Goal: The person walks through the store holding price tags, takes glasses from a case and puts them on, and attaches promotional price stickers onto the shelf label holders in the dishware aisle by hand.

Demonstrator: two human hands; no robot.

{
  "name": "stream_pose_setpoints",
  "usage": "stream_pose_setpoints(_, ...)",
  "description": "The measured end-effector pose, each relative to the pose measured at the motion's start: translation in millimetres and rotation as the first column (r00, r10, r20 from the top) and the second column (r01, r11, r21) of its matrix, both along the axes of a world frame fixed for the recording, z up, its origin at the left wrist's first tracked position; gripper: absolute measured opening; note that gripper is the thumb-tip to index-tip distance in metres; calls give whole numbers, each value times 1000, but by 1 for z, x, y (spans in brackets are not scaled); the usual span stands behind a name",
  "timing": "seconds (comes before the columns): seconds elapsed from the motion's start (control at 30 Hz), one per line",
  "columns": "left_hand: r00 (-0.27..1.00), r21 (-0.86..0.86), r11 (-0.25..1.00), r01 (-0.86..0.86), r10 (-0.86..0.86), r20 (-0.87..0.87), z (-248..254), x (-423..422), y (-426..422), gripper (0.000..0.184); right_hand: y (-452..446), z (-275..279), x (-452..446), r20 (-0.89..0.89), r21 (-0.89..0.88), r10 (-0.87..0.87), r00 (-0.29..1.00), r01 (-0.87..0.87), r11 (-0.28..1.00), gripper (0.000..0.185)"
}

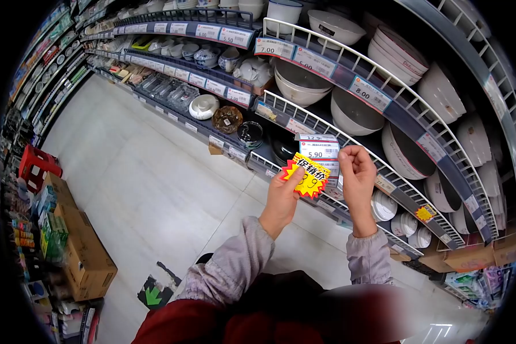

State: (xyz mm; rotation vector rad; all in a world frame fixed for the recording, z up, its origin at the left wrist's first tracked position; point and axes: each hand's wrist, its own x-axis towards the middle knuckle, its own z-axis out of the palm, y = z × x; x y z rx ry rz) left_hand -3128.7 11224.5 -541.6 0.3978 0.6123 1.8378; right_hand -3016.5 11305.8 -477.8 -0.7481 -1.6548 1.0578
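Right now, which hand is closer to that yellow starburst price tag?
Left: the left hand grips the yellow tag at its left side, thumb across the front. The right hand is off to the tag's right, by the edge of the white price labels.

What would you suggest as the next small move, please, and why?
I'd probably have the right hand draw the price-label strip gently aside: it is at the strip's edge, while the left hand holds the yellow tag overlapping the strip.
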Motion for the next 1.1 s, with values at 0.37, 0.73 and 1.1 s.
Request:
stream_pose_setpoints(0.37, 995, -5, 997, -77, 77, -67, 3, 0, -4, 22, -10, 5, 5, 284, 78, 32, 958, -56, 995, 14)
stream_pose_setpoints(0.73, 985, -3, 1000, -26, 26, -169, 6, 22, -1, 24, -16, 10, 45, 383, 123, -17, 924, -32, 992, 18)
stream_pose_setpoints(1.1, 992, 46, 999, 0, 6, -124, 6, 35, 4, 18, -10, 21, 64, 509, 110, 38, 860, -109, 988, 17)
